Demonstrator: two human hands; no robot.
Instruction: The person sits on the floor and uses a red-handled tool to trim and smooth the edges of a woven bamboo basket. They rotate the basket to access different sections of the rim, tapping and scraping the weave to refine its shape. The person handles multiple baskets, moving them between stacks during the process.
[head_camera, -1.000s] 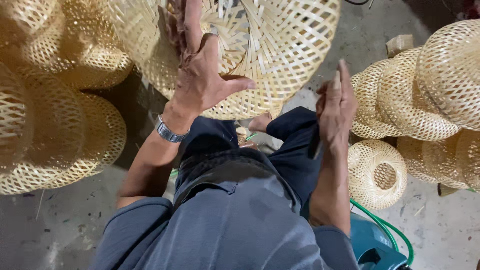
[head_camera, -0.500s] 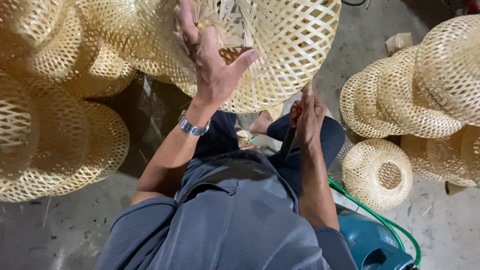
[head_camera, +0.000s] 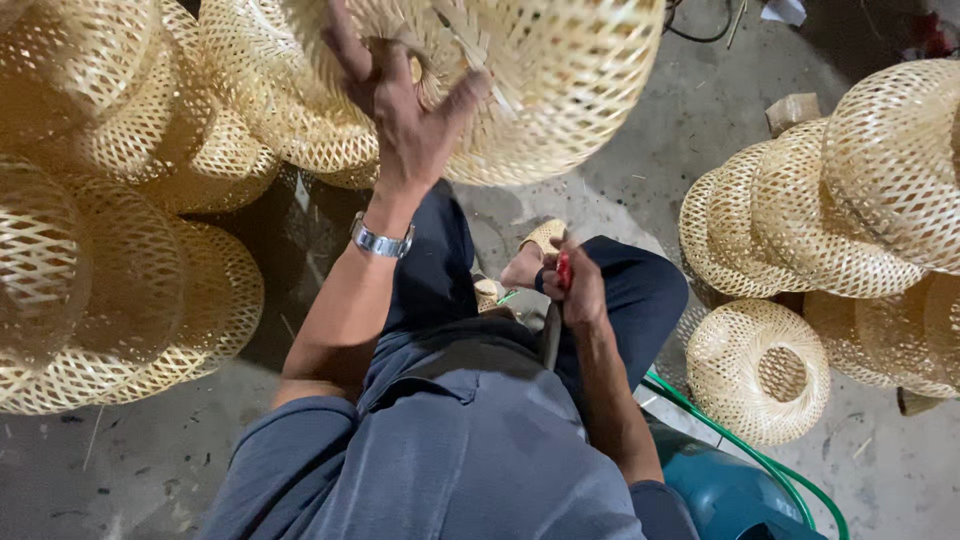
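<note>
Left hand (head_camera: 405, 110) was spread wide, fingers hooked into the open rim of a big pale woven bamboo basket (head_camera: 540, 80) held up above the knees. Right hand (head_camera: 578, 285) sat lower, closed around a red-handled tool (head_camera: 563, 268) near the lap. I'd guess the basket's light and springy, the lattice easy to crush, so the rim's the safest grip. More woven bamboo shades (head_camera: 830, 200) were stacked off to the right.
</note>
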